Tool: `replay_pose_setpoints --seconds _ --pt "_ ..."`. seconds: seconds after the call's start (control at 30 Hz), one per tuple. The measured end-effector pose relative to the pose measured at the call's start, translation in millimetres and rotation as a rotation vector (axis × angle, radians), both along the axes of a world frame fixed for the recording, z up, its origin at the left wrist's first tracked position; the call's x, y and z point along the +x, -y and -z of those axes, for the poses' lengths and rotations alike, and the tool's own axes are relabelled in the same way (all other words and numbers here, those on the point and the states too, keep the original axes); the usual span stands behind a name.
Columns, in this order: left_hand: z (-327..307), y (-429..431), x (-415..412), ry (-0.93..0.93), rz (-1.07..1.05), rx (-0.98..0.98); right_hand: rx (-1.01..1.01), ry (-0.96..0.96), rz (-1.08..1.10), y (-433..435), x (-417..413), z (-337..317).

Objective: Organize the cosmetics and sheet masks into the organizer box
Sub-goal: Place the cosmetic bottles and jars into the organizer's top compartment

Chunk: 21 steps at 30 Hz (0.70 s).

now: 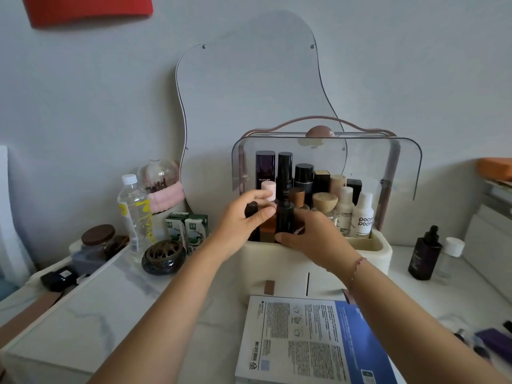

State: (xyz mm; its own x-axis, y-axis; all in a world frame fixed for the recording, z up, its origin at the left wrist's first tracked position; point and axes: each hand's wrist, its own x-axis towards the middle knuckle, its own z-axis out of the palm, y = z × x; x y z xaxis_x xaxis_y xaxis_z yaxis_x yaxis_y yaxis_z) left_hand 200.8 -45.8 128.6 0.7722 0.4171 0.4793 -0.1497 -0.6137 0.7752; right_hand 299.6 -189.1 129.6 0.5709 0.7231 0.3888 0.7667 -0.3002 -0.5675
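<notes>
The cream organizer box (385,254) stands mid-table with its clear lid (401,162) raised. Several bottles and jars fill its top tray. My left hand (243,217) pinches a small dark bottle (251,210) at the tray's front left. Beside it, my right hand (313,236) wraps the base of a taller black bottle (285,217). A pink-capped bottle (268,189) stands just behind my fingers. A stack of sheet masks (299,342), white and blue, lies flat in front of the box. On the table to the right of the box stand a dark dropper bottle (425,253) and a small clear bottle (450,256).
A wavy mirror (249,92) leans on the wall behind. To the left are a water bottle (135,214), a snow globe (162,184), green cartons (188,228), a dark incense burner (163,257) and a brown-lidded jar (97,239). More small cosmetics (487,342) lie at far right.
</notes>
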Motion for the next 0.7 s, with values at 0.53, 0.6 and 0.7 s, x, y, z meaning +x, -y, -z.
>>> replay_pose_setpoints --seconds 0.53,0.6,0.7 --pt "47 -11 -49 0.182 -0.171 -0.079 0.279 0.154 0.135 50 -30 15" --pt "73 -29 -69 0.176 -0.282 -0.073 0.312 0.201 0.125 71 -43 29" --pt "109 -55 -83 -0.005 -0.417 -0.083 0.114 0.167 0.045 90 -61 55"
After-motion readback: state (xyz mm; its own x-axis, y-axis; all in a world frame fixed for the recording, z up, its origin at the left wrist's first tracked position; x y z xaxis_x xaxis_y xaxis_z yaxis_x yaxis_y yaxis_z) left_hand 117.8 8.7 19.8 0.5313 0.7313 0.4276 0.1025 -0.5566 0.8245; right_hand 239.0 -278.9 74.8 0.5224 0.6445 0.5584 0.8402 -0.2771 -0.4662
